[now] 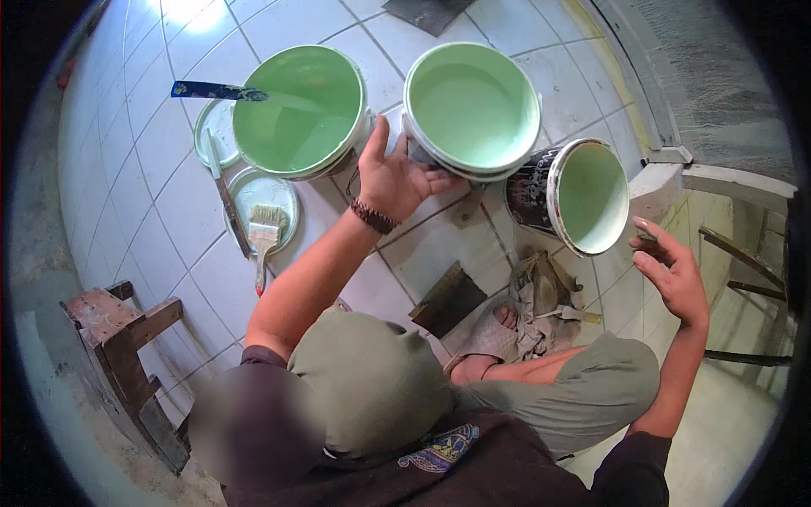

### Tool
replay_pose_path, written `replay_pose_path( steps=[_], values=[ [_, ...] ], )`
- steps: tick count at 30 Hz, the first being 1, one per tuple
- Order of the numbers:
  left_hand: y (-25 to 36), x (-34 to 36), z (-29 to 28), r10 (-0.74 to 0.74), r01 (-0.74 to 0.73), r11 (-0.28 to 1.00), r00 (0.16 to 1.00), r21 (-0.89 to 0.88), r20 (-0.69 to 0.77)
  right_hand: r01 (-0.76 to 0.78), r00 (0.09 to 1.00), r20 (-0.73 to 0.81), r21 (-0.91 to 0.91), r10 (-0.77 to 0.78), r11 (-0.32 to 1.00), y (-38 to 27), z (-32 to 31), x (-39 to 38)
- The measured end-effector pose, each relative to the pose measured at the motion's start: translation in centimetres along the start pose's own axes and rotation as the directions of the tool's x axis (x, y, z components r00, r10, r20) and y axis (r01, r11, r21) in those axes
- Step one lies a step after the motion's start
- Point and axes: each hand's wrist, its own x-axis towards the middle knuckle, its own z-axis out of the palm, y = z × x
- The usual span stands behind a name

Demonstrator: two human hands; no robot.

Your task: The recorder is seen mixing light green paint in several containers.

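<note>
My left hand [404, 180] has its fingers spread at the lower side of the middle bucket [470, 171] of pale green liquid, between it and a larger green-filled bucket [300, 160]. A blue-handled tool [207, 89] lies across the larger bucket's rim. Beside that bucket are two lids [287, 194], a long stick [230, 203] and a paintbrush [263, 245]. My right hand [672, 275] hangs with curled, parted fingers just right of a dark bucket [530, 190], which leans with green liquid inside.
A wooden stool [118, 346] stands at left on the tiled floor. A dark plate [448, 300], rags [541, 283] and my sandalled foot [490, 334] are below the buckets. A step edge [735, 182] and dark-framed furniture [748, 266] are at right. Another dark sheet [427, 13] lies at top.
</note>
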Motion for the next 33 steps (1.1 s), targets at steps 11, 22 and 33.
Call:
replay_pose_path(
  steps=[11, 22, 33],
  values=[
    [0.9, -3.7, -2.3, 0.036, 0.204, 0.737, 0.94, 0.645, -0.338, 0.441, 0.787, 0.508, -0.065, -0.351, 0.895, -6.9, 9.7, 4.5],
    [5.7, -27.6, -14.5, 0.852, 0.782, -0.269, 0.466, 0.562, -0.24, -0.091, 0.911, 0.398, 0.453, -0.11, 0.887, -9.1, 43.4, 17.1],
    [4.8, -27.5, -17.2, 0.782, 0.692, -0.263, 0.561, 0.672, -0.272, -0.32, 0.938, 0.326, 0.693, 0.115, 0.646, -11.5, 51.5, 17.6]
  ],
)
